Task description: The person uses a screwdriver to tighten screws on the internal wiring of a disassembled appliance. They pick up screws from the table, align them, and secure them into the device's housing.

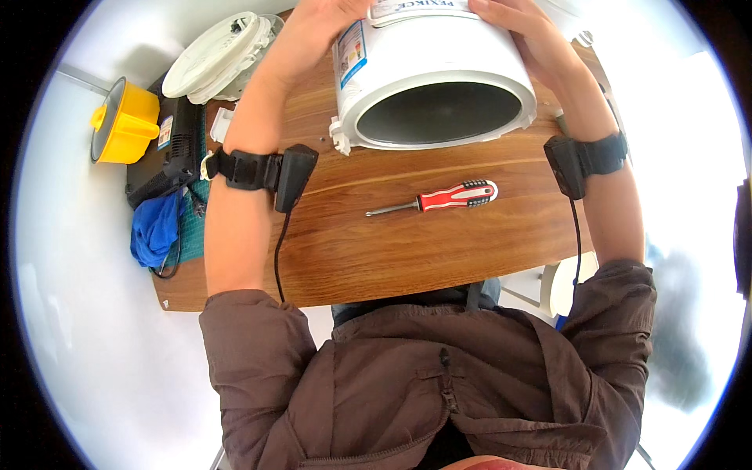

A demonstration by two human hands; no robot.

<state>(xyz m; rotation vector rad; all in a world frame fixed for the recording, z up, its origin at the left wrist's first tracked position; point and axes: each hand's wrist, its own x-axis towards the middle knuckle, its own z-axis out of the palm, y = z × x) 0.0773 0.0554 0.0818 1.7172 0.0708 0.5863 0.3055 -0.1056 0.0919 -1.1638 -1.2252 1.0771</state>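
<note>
A white rice cooker body [439, 56] lies tipped on the wooden table with its wide, dark opening toward me. My left hand [333, 22] grips its far left side, next to the control panel. At the far right, my right hand [523, 22] holds the same body, its thumb on the panel's edge. The upper picture edge cuts off some fingers of both hands. Nearer to me, a screwdriver [458, 196] with a red, white and black handle rests on the tabletop, tip pointing left. Neither hand touches it.
White round lids [211, 59] are stacked at the back left. A yellow pot [128, 124] sits by a black case [176, 141] on the left, with a blue cloth [155, 229] and green mat [193, 249] nearer. Black cables hang from both forearm straps.
</note>
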